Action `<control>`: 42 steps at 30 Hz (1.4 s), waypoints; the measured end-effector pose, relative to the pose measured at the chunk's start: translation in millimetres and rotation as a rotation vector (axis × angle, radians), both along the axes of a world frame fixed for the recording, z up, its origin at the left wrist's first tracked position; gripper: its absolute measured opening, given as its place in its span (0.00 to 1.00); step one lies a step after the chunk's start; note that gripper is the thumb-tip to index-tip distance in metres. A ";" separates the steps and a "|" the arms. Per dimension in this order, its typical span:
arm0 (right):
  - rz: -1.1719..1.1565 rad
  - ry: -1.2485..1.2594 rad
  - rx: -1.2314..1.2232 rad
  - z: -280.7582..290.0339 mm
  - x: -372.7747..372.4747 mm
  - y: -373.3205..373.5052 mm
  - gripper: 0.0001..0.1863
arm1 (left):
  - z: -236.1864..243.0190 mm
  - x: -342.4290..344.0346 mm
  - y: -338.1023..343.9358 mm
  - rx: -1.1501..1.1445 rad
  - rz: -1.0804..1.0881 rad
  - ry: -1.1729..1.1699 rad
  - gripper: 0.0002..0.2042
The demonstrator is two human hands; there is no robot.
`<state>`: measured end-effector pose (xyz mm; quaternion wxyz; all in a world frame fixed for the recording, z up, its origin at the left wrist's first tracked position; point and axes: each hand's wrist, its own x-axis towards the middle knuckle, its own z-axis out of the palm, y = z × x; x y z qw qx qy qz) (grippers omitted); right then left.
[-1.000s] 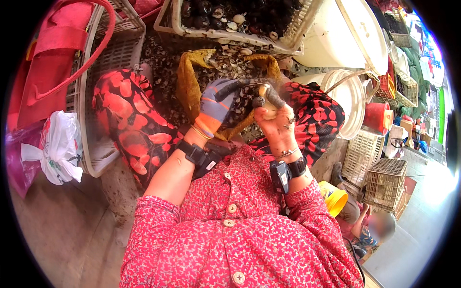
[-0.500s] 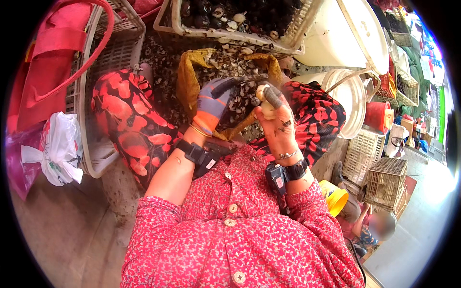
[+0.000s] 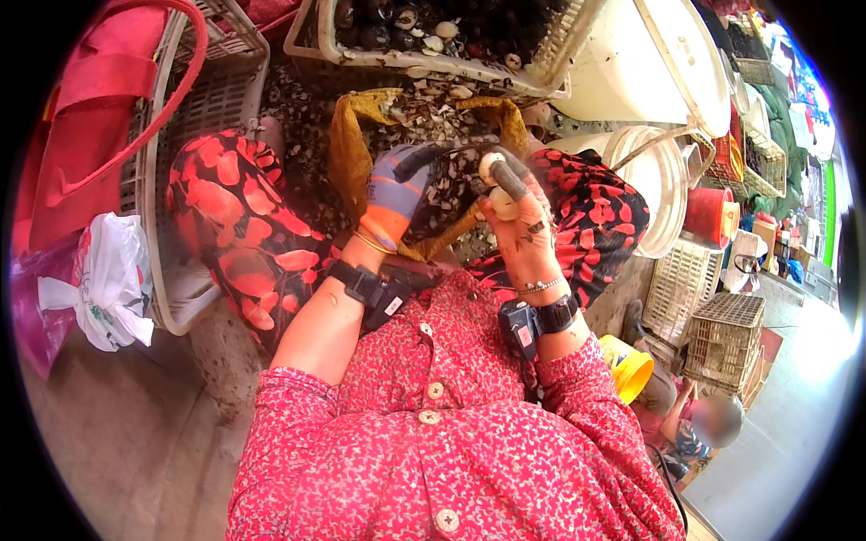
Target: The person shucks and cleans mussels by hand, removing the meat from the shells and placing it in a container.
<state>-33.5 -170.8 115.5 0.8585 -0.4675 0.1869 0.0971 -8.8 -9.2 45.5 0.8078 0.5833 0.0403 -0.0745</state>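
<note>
My left hand (image 3: pixel 397 187), in a grey-purple glove with an orange cuff, is closed around a thin dark tool (image 3: pixel 465 147), like a peeling knife. A dark cover sits on one of its digits. Facing it, my bare right hand (image 3: pixel 523 221) has dark covers on some fingers and grips pale round pieces (image 3: pixel 503 205), like peeled water chestnuts. The tool's tip is close to the right fingertips; whether they touch, I cannot tell. Beneath both hands, between my knees, hangs an open yellow-brown sack (image 3: pixel 347 149) with dark and white scraps around and in it.
Ahead stands a crate (image 3: pixel 433 65) of dark round pieces, some pale. White buckets (image 3: pixel 658 180) stand at right, with a red bucket (image 3: pixel 708 216) and stacked crates (image 3: pixel 726 334) beyond. At left are another crate (image 3: pixel 162 261), a white plastic bag (image 3: pixel 113 279) and a red bag (image 3: pixel 95 135). Another person (image 3: pixel 695 428) sits lower right.
My right hand's fingers have shifted slightly around the pale pieces, and the upper piece shows a little further left. My left hand stays nearly in place.
</note>
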 end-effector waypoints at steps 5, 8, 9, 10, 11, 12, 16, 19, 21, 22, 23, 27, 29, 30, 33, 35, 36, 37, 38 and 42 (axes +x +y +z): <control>-0.095 0.226 0.469 -15.1 7.5 -3.6 0.12 | 27.1 -2.7 -4.0 0.446 0.034 -0.458 0.11; -0.162 0.295 0.350 -10.6 2.5 1.2 0.11 | 10.9 -0.7 -1.6 0.050 0.026 -0.023 0.13; -0.175 0.309 0.289 -10.0 2.4 3.4 0.11 | 22.3 -0.8 0.7 0.256 0.031 -0.236 0.12; -0.119 0.274 0.189 -14.0 2.8 0.4 0.14 | 35.5 -0.6 0.7 0.449 0.023 -0.449 0.11; -0.060 0.104 0.149 -14.7 0.8 -1.6 0.17 | 41.3 -0.2 0.1 0.640 0.015 -0.664 0.10; 0.001 -0.062 0.110 -12.8 -3.5 -1.2 0.19 | 39.1 0.1 -0.5 0.672 0.017 -0.684 0.11; -0.015 -0.047 -0.130 1.6 0.5 7.4 0.30 | 12.3 0.3 -2.7 0.164 0.051 -0.086 0.15; -0.033 -0.054 -0.074 -1.1 1.0 5.4 0.23 | 35.3 1.3 0.1 0.643 0.045 -0.667 0.13; -0.019 -0.068 -0.195 -6.2 2.5 5.5 0.21 | 10.9 6.1 -1.7 0.338 0.017 -0.300 0.14; 0.020 -0.113 -0.292 -5.1 0.8 4.9 0.18 | 4.1 4.5 0.2 0.196 0.037 -0.133 0.14; 0.027 -0.101 -0.328 -3.2 0.0 5.3 0.18 | -2.1 1.4 0.0 0.296 0.036 -0.227 0.14; 0.089 -0.072 -0.444 -1.7 -2.3 0.4 0.16 | 30.2 1.5 3.8 0.597 0.010 -0.509 0.14; 0.116 -0.022 -0.504 1.5 2.4 2.2 0.16 | 6.2 3.1 6.2 0.643 0.038 -0.414 0.12; 0.075 -0.041 -0.520 9.0 2.2 7.0 0.15 | 11.6 7.5 8.7 0.530 0.067 -0.287 0.12; 0.106 -0.066 -0.590 7.4 2.4 3.2 0.14 | 37.5 2.3 8.6 0.778 -0.014 -0.679 0.12; 0.118 -0.057 -0.603 11.6 4.0 6.8 0.15 | 27.8 0.3 6.6 0.775 -0.002 -0.567 0.12; 0.126 -0.057 -0.609 14.3 5.4 8.1 0.16 | 18.0 1.8 9.3 0.669 0.036 -0.413 0.12; 0.103 -0.067 -0.453 14.2 5.4 6.7 0.16 | 9.2 3.4 11.2 0.561 0.073 -0.259 0.13; 0.081 -0.078 -0.296 12.3 4.4 4.2 0.17 | 1.7 4.8 11.5 0.206 0.123 -0.196 0.14; -0.012 0.078 0.295 -11.5 4.3 -4.0 0.15 | 38.1 -2.7 -3.1 0.584 0.067 -0.595 0.14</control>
